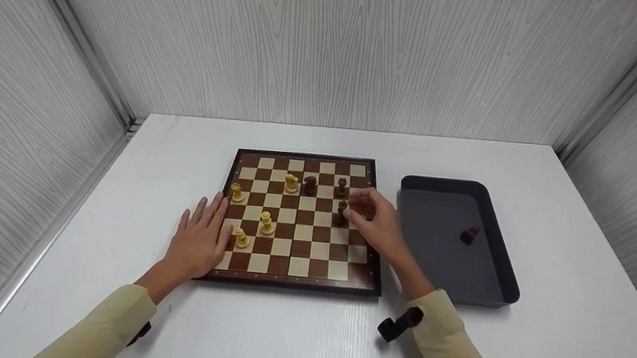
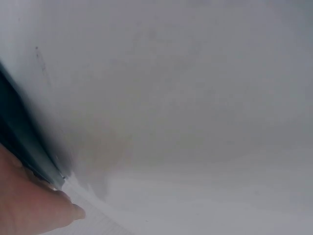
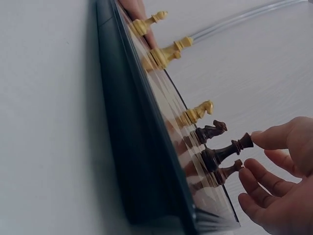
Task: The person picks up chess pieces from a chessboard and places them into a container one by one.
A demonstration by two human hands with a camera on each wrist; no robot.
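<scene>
My right hand (image 1: 375, 222) is at the right side of the chessboard (image 1: 299, 267), beside a tall dark chess piece with a flared crown (image 1: 341, 215). In the right wrist view its thumb (image 3: 274, 137) is at the top of that piece, while the other fingers are spread apart below. A shorter dark piece (image 1: 341, 188) stands just behind. Flat along the board's left edge lies my left hand (image 1: 196, 243), fingers straight. Near it stand several yellow pieces, including a tall one (image 1: 267, 224) and a shorter one (image 1: 241, 238).
Farther back, a yellow knight (image 1: 291, 184) and a dark knight (image 1: 310, 185) stand side by side. Another yellow piece (image 1: 236, 193) is at the left edge. Right of the board, a dark grey tray (image 1: 440, 185) holds a dark piece (image 1: 469, 235) lying down. Walls enclose the white table (image 1: 257, 331).
</scene>
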